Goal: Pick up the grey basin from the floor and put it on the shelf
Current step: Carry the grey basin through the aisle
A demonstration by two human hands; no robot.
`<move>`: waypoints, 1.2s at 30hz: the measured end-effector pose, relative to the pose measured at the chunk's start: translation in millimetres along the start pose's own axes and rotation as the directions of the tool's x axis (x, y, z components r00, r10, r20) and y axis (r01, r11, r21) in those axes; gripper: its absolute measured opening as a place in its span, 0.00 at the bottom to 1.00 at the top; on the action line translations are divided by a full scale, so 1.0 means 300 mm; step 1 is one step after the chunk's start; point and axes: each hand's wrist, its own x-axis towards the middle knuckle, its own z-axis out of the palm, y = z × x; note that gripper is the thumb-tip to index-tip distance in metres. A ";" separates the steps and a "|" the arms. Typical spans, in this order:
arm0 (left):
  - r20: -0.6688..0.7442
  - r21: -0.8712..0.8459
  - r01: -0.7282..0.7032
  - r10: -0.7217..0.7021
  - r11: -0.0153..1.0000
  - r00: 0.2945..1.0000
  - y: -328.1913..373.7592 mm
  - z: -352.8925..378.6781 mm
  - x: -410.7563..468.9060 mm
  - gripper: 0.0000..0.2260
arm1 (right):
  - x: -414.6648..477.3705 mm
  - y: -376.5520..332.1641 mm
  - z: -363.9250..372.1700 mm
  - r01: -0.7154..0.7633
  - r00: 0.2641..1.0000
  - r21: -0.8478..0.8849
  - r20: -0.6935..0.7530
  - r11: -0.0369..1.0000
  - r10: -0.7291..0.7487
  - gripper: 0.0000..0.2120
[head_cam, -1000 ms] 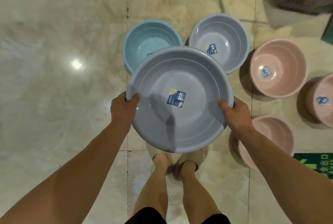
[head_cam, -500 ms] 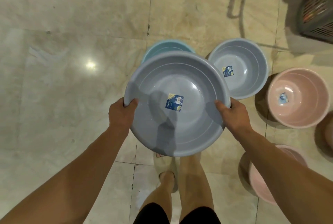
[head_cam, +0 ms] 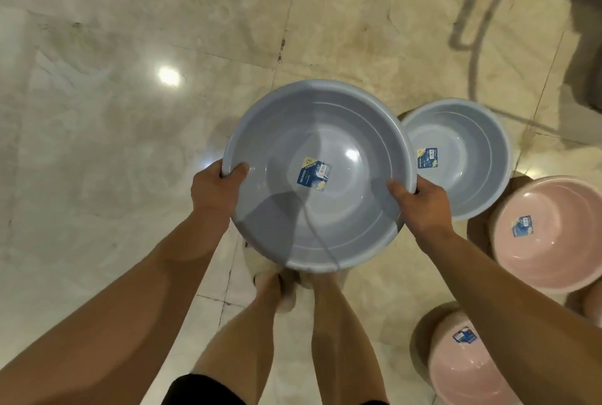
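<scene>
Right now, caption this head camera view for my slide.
Both hands, left and right, hold a grey basin above the floor.

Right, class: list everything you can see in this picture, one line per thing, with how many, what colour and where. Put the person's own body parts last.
Held basin: one, grey, centre of view, carried above the floor by both hands.
Floor basin: one, grey, on the floor just right of the held one.
Pink basins: two in clear view, right edge and lower right; a sliver of something pink at the right edge may be another.
Stickers: one in each basin, mostly blue.
Floor: beige marble tiles, glossy, with a lamp reflection.
Dark object: top right corner, too cut off to identify.
Left hand: gripping the held basin's left rim.
Right hand: gripping its right rim.
Legs: two, bare, bottom centre.
</scene>
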 end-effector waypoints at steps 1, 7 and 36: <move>-0.001 0.001 0.001 -0.001 1.000 1.000 -0.001 0.014 0.025 0.09 | 0.025 -0.001 0.012 -0.007 1.000 -0.006 -0.001 1.000 0.007 0.04; 0.001 0.017 0.011 -0.011 1.000 1.000 -0.037 0.080 0.175 0.09 | 0.165 -0.016 0.105 -0.030 1.000 -0.015 -0.003 0.999 0.030 0.03; 0.143 0.223 -0.125 0.094 0.967 0.985 -0.202 0.316 0.594 0.10 | 0.523 0.122 0.405 -0.100 0.995 0.045 -0.014 0.994 0.101 0.20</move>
